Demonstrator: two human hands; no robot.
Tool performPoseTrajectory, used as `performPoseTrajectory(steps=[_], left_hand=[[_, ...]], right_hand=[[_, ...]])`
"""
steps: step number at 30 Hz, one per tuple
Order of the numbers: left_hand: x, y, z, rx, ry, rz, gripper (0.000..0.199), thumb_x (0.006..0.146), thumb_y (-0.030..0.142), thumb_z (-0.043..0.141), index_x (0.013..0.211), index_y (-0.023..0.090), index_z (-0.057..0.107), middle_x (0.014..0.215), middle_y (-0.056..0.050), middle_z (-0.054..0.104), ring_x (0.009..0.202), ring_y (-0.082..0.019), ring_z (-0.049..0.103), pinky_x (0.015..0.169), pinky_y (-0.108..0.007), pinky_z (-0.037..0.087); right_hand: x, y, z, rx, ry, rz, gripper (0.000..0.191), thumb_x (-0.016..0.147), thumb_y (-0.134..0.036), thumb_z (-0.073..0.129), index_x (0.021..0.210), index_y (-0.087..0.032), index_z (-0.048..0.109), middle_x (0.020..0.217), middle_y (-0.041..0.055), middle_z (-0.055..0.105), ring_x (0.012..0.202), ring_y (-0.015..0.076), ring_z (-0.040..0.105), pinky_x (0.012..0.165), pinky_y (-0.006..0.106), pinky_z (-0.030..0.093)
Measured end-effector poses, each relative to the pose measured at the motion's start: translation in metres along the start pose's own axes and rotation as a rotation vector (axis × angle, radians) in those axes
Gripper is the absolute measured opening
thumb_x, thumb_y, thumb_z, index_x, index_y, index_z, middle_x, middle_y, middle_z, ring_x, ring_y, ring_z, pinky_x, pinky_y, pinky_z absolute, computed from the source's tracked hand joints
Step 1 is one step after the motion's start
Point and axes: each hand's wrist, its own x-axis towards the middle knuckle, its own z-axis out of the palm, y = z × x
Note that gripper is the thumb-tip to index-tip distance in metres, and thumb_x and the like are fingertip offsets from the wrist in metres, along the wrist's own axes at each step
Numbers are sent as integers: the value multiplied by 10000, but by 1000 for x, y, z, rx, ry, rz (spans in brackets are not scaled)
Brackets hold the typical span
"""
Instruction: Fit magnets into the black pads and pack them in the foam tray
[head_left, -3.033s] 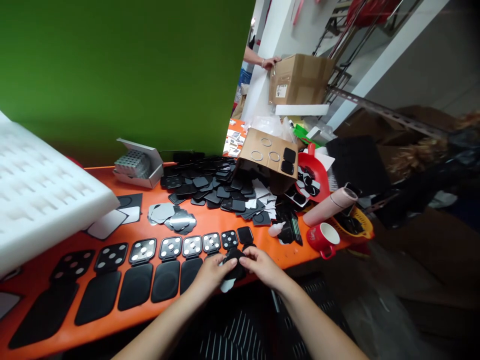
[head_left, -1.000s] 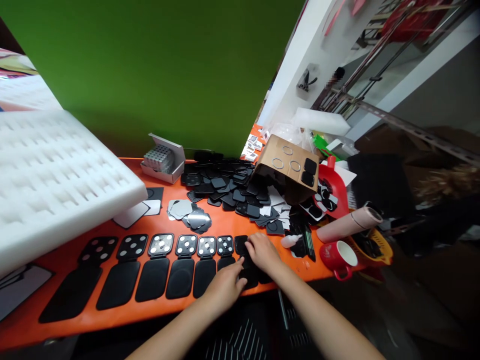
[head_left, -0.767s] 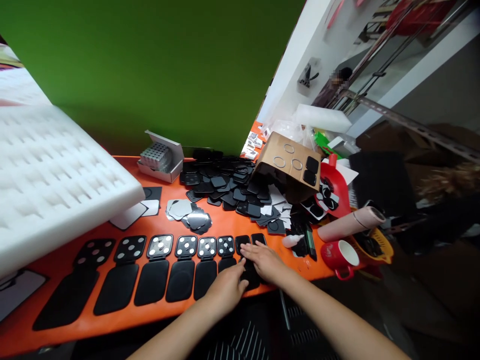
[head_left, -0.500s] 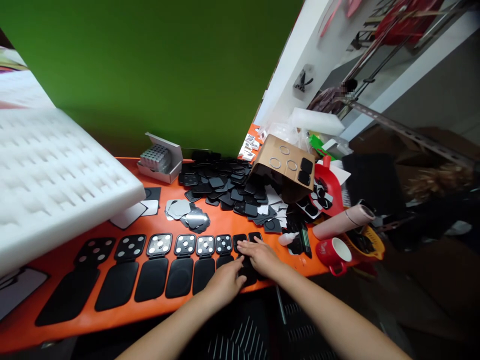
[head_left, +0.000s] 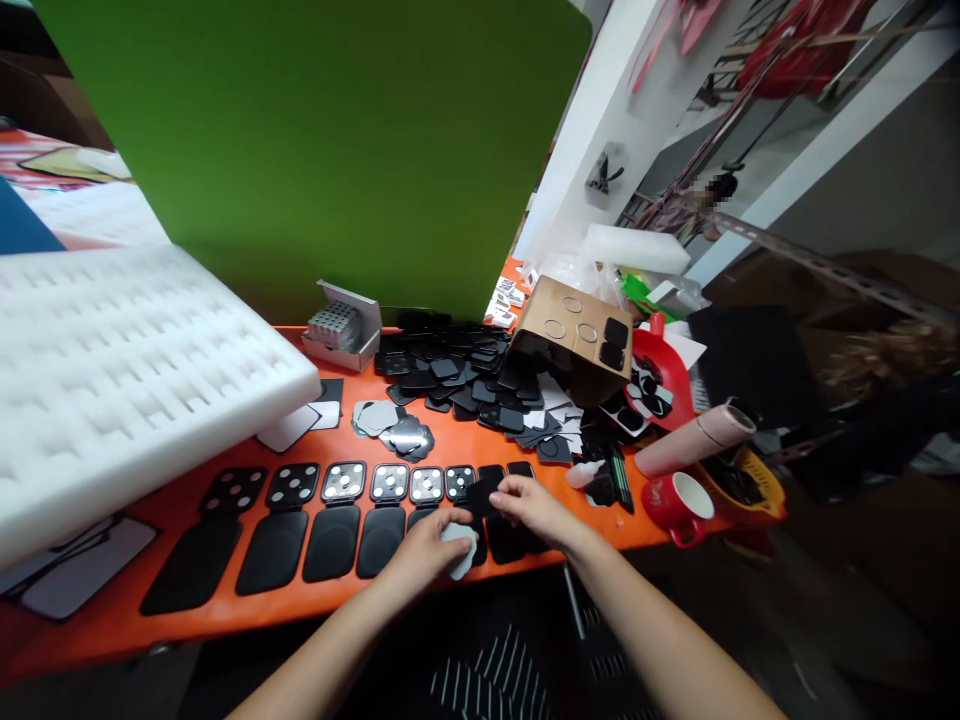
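Work in hand, as I judge it, is the handling of one thin black square [head_left: 481,495] above the row, with pale-grey sheets [head_left: 459,553] kept to one side. My right hand [head_left: 536,508] pinches the black square by its right edge, thumb against fingers. My left hand [head_left: 427,548] grips the pale-grey sheets between thumb and fingers; whether it also touches the black square, I cannot tell.

Location: the black square lies between my hands, over the right part of the row on the orange desk [head_left: 465,442]. Six dotted panels [head_left: 343,481] and two plain panels [head_left: 491,474] form the far side; black pads [head_left: 331,543] lie nearer me.

Orientation: the black square extends leftward from my right fingertips, its face looking broadly upward. Near square in outline, it shows no clear long axis and no pointed end. The pale-grey sheets project from my left thumb toward my right. The pads' long axes run from near edge to far side.

Next move, in my judgement, calls for a light edge grip, the black square kept level, and the pale-grey sheets held off the dotted faces.
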Motion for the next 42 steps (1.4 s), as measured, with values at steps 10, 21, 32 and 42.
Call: performPoseTrajectory(steps=[10, 21, 32, 42], left_hand=[[-10, 3, -5, 164, 60, 85, 211, 685, 152, 476, 849, 238, 577, 1240, -23, 519, 1138, -191, 460, 912, -273, 334], [-9, 0, -6, 188, 40, 92, 212, 701, 146, 465, 864, 234, 569, 1258, -30, 501, 1151, -181, 449, 912, -264, 340], [-10, -1, -5, 188, 52, 106, 210, 702, 145, 462, 858, 242, 564, 1251, -23, 508, 1144, -175, 457, 910, -262, 340], [-10, -1, -5, 173, 64, 108, 214, 703, 145, 460, 856, 241, 573, 1237, -29, 521, 1131, -190, 470, 901, -280, 349]], right_hand=[[51, 19, 28, -114, 116, -34, 282, 728, -406, 521, 598, -165, 454, 518, -36, 485, 485, 88, 419, 490, 202, 323], [48, 21, 27, -287, 106, -113, 254, 777, -356, 462, 603, -175, 427, 549, -40, 471, 531, 91, 419, 516, 195, 303], [49, 16, 22, -371, 33, -215, 283, 799, -332, 452, 571, -174, 399, 557, -42, 429, 538, 91, 395, 506, 195, 277], [48, 20, 24, -383, 71, -216, 282, 817, -354, 415, 598, -177, 407, 563, -43, 422, 538, 94, 391, 511, 195, 291]])
